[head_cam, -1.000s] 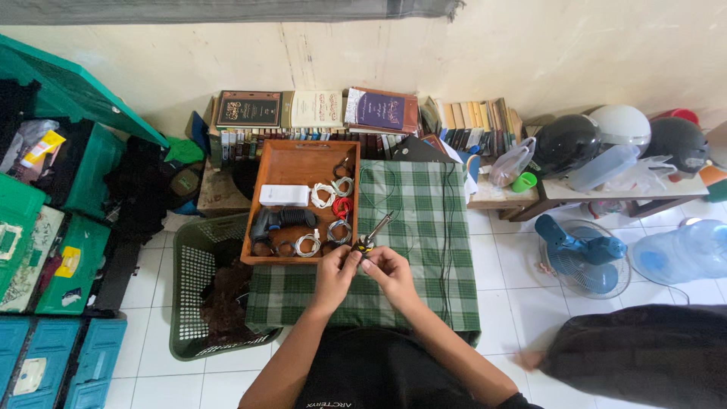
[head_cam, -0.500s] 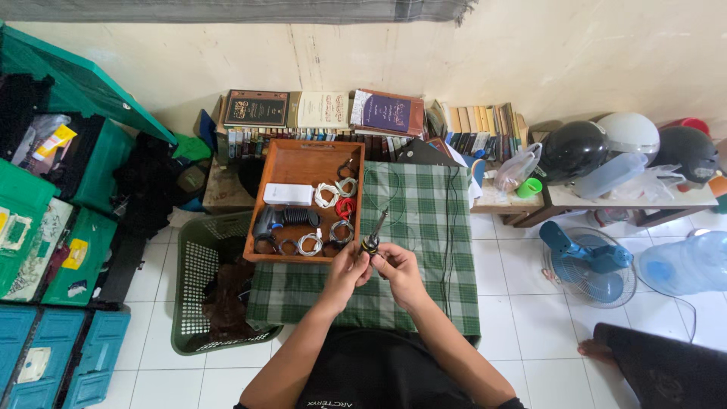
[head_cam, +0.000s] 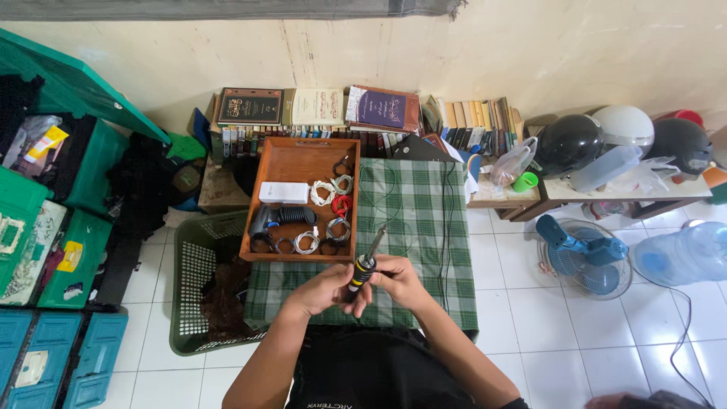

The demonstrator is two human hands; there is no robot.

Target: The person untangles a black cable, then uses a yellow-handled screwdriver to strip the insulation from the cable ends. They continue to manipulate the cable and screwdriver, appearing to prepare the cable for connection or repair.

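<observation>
Since the earlier frame both hands sit slightly lower; left hand (head_cam: 327, 288) and right hand (head_cam: 397, 282) jointly grip the black-and-yellow-handled metal-shafted screwdriver (head_cam: 366, 263), judged light, rigid, best held at its handle.

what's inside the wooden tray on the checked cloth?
The wooden tray holds a white box, a dark handheld tool and several coiled cables in white, black and red. Its top part is bare. Anything beneath the coils or box is hidden.
</observation>
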